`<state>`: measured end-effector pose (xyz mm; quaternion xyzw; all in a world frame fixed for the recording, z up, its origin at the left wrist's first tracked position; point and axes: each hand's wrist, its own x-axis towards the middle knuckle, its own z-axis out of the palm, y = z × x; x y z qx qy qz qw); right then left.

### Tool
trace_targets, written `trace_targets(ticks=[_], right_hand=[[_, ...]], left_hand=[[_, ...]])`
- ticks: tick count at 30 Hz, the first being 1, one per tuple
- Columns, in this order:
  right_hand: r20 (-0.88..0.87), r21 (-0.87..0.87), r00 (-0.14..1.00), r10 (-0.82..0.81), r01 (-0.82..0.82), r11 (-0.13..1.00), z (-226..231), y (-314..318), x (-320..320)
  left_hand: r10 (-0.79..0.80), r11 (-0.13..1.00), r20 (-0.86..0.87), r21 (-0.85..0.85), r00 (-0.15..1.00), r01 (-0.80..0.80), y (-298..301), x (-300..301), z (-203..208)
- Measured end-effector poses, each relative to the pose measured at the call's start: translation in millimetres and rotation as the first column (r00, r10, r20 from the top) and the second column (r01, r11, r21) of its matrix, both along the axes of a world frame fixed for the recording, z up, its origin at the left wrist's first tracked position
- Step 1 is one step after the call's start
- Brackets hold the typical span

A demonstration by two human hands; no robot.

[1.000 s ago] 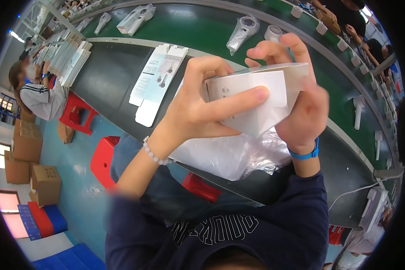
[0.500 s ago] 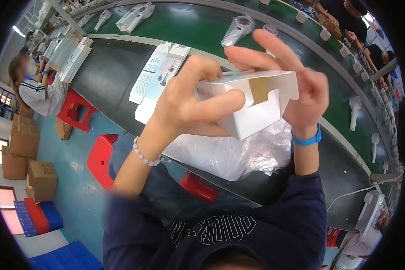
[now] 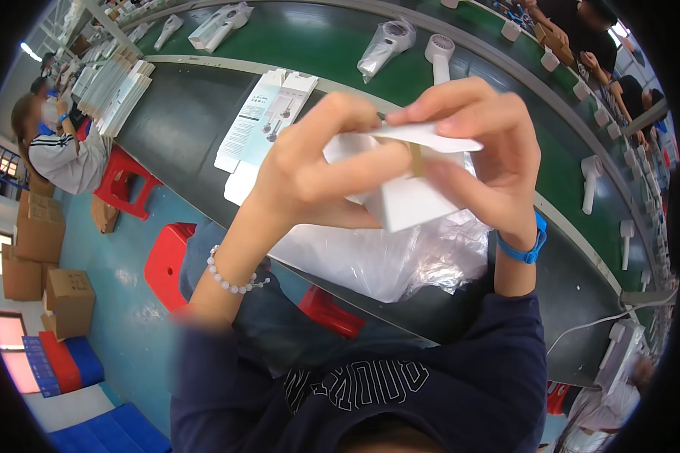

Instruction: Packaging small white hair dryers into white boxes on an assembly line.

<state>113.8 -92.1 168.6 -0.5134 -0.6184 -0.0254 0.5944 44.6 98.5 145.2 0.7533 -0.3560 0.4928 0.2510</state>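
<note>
Left hand (image 3: 310,170) and right hand (image 3: 499,155) share a white box (image 3: 417,205), squared up, one end not yet closed
The left grips its body above the desk (image 3: 185,113), the right pinches the end flap (image 3: 431,138); beyond lies a flat carton (image 3: 268,124), not yet opened out

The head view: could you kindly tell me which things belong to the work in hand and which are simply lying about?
Likely the work's:
white box, held by left hand and right hand
flat packaging
clear plastic

Seemingly just lying about:
red stool
brown cartons on the floor
</note>
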Motion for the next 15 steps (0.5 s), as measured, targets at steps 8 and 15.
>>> trace_targets(ticks=[8,15], right_hand=[[-0.154,-0.186,0.979,-0.136,0.107,0.977,12.9,-12.9,-7.7],[0.066,-0.264,0.879,-0.472,0.472,0.841,14.2,-13.0,-25.3]], left_hand=[[-0.144,0.984,-0.036,-0.115,0.989,0.139,7.8,2.1,-1.0],[-0.104,0.993,-0.009,-0.055,0.995,0.103,6.0,1.6,-2.7]])
